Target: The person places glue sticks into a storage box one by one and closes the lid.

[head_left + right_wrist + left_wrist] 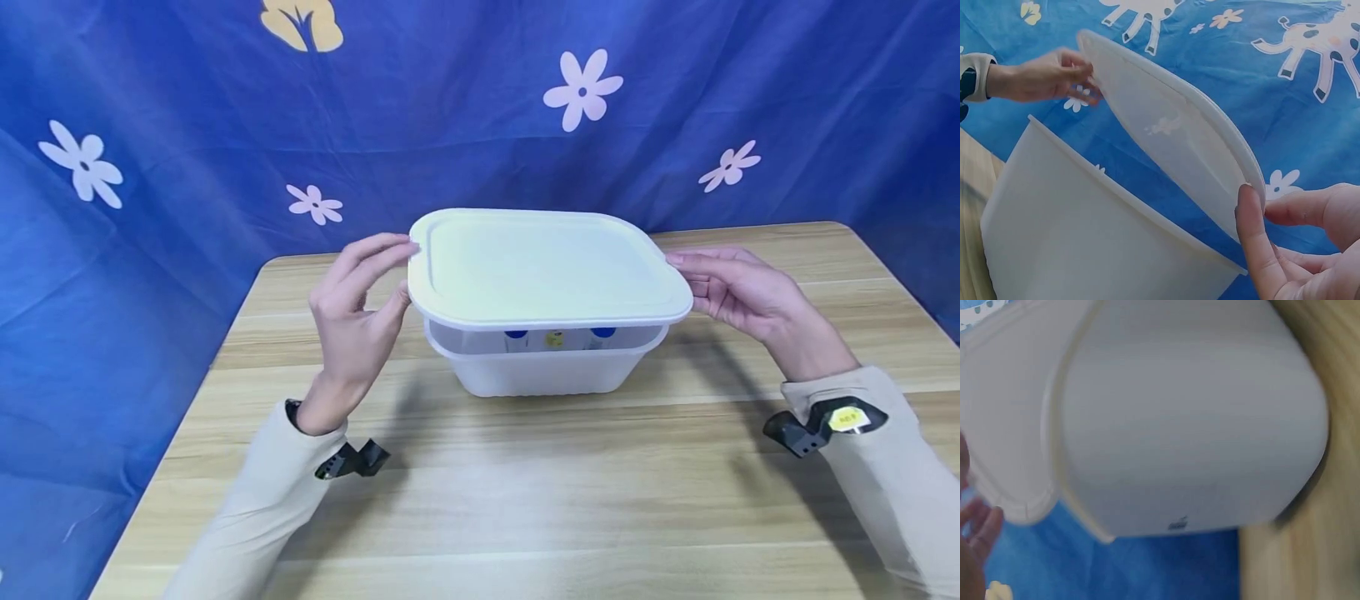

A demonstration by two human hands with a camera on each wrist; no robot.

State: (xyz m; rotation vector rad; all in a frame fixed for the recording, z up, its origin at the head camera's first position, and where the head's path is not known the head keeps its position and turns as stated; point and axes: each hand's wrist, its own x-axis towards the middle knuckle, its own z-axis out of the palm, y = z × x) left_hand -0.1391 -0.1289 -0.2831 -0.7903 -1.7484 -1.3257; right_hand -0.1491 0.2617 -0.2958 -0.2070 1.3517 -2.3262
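Observation:
A white plastic lid [536, 267] is held by both hands above a white plastic box [543, 375]. The left hand [352, 312] pinches the lid's left end between thumb and fingers. At the other end the right hand [742, 292] pinches the rim, its thumb and fingers plain in the right wrist view. A gap shows between lid and box rim in that view, so the two are apart. Through the front gap, blue-capped items [602, 333] and a small yellow item [553, 339] appear inside the box; the lid hides the rest.
The box stands on a wood-grain table [480, 492] toward its back edge. Behind hangs a blue cloth [450, 108] printed with flowers. Each wrist wears a black camera mount, one on the left sleeve [255, 492] and one on the right sleeve [885, 475].

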